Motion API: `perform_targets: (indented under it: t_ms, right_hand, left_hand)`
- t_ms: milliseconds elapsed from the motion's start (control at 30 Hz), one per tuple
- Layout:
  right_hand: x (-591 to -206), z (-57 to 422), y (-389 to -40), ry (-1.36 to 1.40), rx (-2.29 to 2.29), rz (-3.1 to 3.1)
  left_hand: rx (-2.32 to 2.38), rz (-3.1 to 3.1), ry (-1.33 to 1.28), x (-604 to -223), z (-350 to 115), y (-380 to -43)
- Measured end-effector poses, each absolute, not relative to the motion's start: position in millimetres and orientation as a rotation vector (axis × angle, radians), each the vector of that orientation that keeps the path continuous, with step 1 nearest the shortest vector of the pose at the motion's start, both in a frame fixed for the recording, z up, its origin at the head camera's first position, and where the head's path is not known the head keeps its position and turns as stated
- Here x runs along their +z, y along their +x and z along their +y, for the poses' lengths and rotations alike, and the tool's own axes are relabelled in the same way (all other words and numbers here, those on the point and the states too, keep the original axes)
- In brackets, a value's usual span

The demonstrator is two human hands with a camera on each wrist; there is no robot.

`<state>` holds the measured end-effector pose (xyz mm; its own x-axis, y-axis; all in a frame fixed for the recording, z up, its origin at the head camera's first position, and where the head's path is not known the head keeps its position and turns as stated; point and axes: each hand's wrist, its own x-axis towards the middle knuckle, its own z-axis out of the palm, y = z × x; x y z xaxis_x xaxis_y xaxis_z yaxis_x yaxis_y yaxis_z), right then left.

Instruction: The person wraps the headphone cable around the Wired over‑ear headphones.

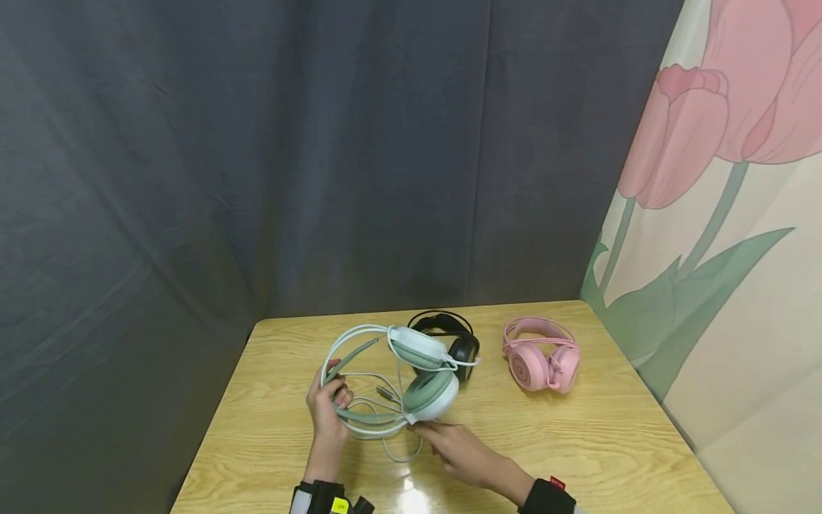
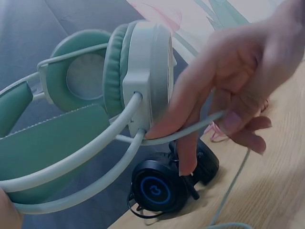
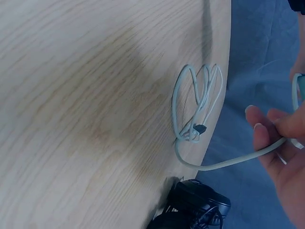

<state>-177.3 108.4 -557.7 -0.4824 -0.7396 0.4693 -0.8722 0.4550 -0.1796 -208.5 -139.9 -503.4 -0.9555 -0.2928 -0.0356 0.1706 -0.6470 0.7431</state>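
Observation:
White-and-green headphones (image 1: 420,348) are held up over the table, tilted with their ear cups to the right. My left hand (image 1: 329,410) grips them by the headband, its fingers curled round the padded band. Close to the lower ear cup, my right hand (image 1: 465,453) pinches the pale headphone cable (image 2: 190,130) between thumb and fingers. A fingertip of that hand lies right at the cup's edge in the left wrist view. The rest of the cable hangs down to a loose coil (image 3: 178,105) on the tabletop, with a dark plug (image 3: 200,129) beside it.
Black headphones (image 1: 464,350) lie behind the held pair, partly covered by it in the head view. Farther right sits a pink headset (image 1: 529,365). The wooden table (image 1: 578,457) meets a dark curtain (image 1: 385,178) at the back and a tulip-patterned cloth (image 1: 738,321) at the right.

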Motion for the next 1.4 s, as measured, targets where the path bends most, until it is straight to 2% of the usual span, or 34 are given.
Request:
perform_targets:
  t_ms: [267,767,1100,1400]
  right_hand:
    - [-556.8,110.4,-179.0,1.399,0.670,-2.328]
    - [-556.9,135.2,-185.1,1.230,0.706,-2.438]
    - [-555.6,146.5,-196.1,1.108,0.615,-2.357]
    - [-537.9,149.8,-207.4,1.219,0.414,-2.032]
  left_hand:
    - [-2.491,-1.314,0.225,-507.1,-141.4,-207.4]
    - [-2.409,-1.293,0.383,-508.7,-163.2,-205.4]
    - [-2.392,-1.348,0.381,-512.3,-163.1,-204.3]
    - [-2.343,-1.403,0.427,-513.0,-154.9,-204.0]
